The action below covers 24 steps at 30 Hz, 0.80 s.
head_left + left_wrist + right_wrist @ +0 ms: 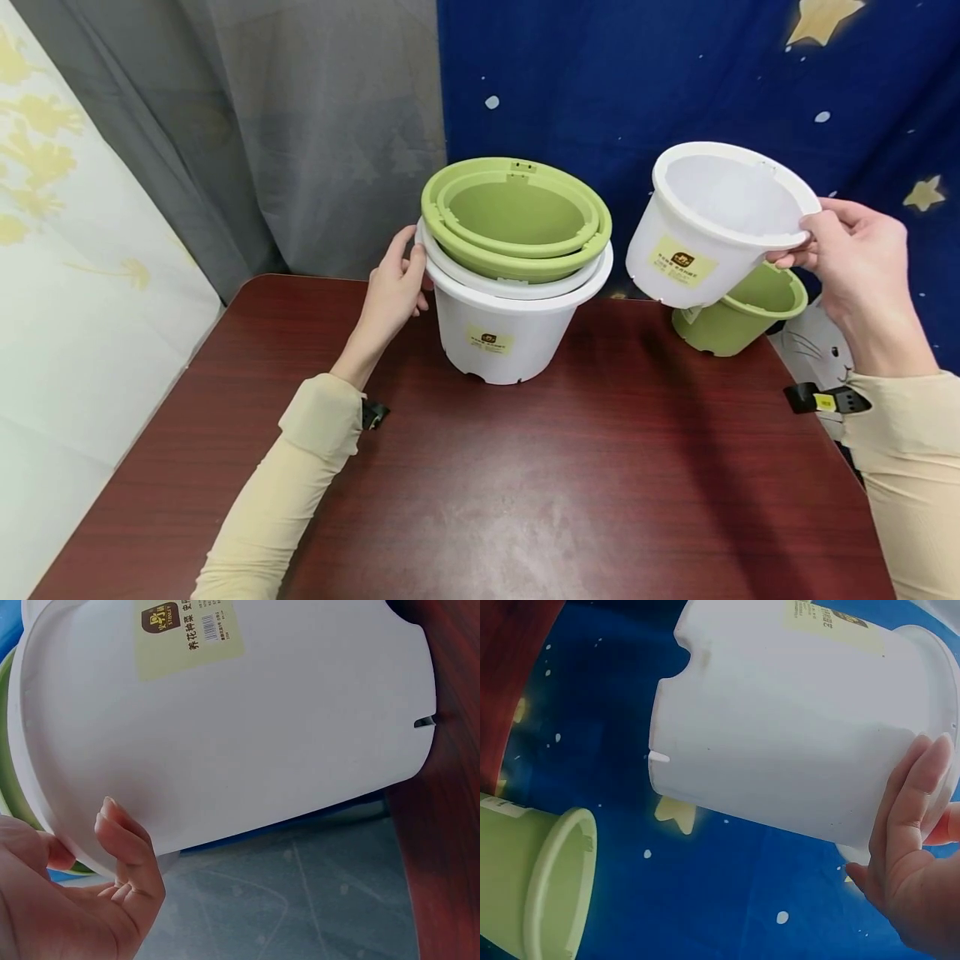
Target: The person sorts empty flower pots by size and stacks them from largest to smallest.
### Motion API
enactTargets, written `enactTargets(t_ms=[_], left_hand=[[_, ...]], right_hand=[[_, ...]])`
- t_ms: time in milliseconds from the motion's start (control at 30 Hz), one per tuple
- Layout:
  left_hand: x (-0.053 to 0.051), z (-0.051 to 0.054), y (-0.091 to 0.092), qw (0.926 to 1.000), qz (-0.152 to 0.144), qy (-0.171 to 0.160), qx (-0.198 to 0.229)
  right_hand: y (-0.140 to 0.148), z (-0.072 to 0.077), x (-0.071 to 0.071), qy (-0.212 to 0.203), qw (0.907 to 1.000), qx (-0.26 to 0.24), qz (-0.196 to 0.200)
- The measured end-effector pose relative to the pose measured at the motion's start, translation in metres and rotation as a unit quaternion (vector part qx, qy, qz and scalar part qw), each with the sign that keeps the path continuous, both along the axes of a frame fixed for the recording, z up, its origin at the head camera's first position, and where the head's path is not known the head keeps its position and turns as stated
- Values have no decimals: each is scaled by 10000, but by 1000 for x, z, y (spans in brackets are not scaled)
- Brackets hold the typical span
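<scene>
A nested stack of flower pots stands at the back of the table, with a large white flower pot [502, 333] at the bottom and green flower pots [517, 208] inside the white rims. My left hand [393, 283] grips the left side of the white rim; in the left wrist view, thumb and fingers [124, 840] lie on either side of it. Raised to the right, a smaller white flower pot [675, 258] tilts in the air. My right hand [862, 258] pinches its right rim, and the right wrist view shows fingers [915, 795] along its outer wall.
A small green flower pot [720, 325] stands at the table's back right corner, below the raised one. Bare reddish-brown table [487, 492] lies in front of the stack. Behind hang a grey curtain [337, 108] and a blue star-patterned curtain [570, 83].
</scene>
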<state>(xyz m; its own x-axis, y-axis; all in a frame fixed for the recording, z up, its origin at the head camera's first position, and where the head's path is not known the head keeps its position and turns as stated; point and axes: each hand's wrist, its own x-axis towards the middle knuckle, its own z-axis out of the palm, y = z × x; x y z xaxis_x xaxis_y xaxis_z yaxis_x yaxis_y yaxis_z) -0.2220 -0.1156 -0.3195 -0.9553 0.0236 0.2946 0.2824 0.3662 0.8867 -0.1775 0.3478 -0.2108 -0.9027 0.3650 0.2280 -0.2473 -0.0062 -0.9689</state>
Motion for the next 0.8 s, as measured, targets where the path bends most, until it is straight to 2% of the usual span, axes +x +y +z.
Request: enactTargets(t_ms=[233, 600, 800], left_hand=[[-2, -2, -1, 9999, -22, -63, 102], [-2, -3, -2, 9996, -1, -36, 282], [-1, -3, 0, 9994, 32, -108, 334]], right_hand=[[-5, 13, -4, -21, 9999, 146, -46], [-13, 30, -5, 192, 9984, -515, 133], [-17, 42, -7, 276, 9983, -512, 45]])
